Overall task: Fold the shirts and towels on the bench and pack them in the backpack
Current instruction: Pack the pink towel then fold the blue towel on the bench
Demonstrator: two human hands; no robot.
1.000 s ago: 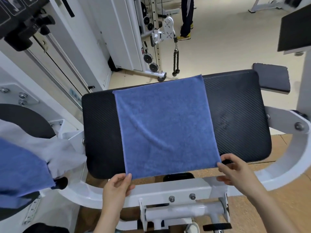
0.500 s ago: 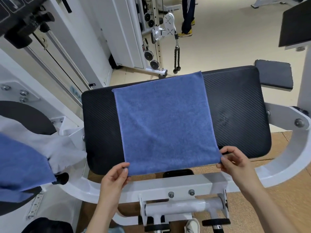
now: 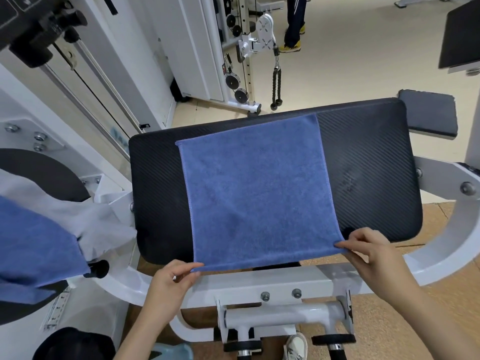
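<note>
Towel (image 3: pixel 257 193) flat on bench pad (image 3: pixel 368 172); left hand (image 3: pixel 168 284) and right hand (image 3: pixel 374 253) pinching its near corners, bare pad either side.

Shows fuzzy matt cloth in the blue towel (image 3: pixel 257 196), faintly shiny black vinyl with fine diagonal ribbing on the bench pad (image 3: pixel 368 178), smooth glossy white-painted metal in the frame (image 3: pixel 285 283).

The diagonal crease in the blue towel (image 3: pixel 259 198) has gone; it now lies smooth on the tabletop (image 3: pixel 368 157), its near corners drawn taut by the left hand (image 3: pixel 168 284) and right hand (image 3: pixel 374 258).
</note>
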